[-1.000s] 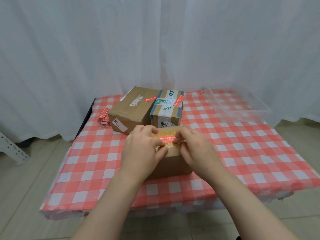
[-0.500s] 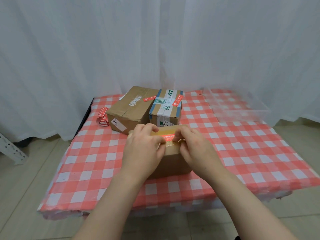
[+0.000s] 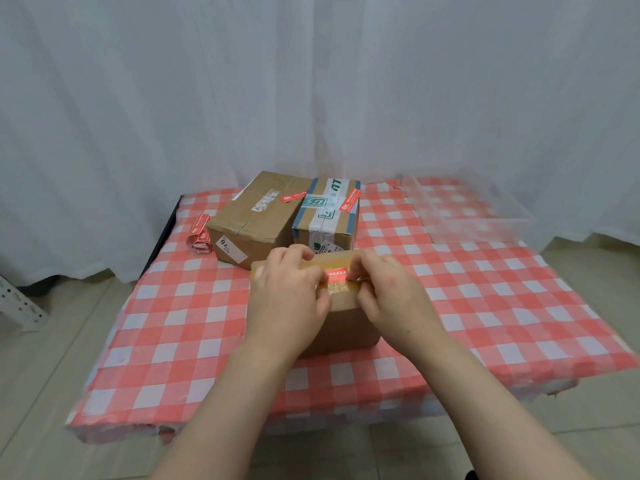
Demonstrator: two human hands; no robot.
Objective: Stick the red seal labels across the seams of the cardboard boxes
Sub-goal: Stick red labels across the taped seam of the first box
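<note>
Altogether three boxes (image 3: pixel 258 220) (image 3: pixel 327 220) (image 3: pixel 346 323), three stuck red labels (image 3: pixel 293 197) (image 3: pixel 349 204) (image 3: pixel 337 276), two hands (image 3: pixel 287 301) (image 3: pixel 393 301)

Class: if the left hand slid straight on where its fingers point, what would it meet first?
Probably the right hand, just across the red seal label on the near box; depth unclear.

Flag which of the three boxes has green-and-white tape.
The back right box, beside the plain brown box. Only it has white tape printed green, plus blue strips; the near box has none of it.
</note>
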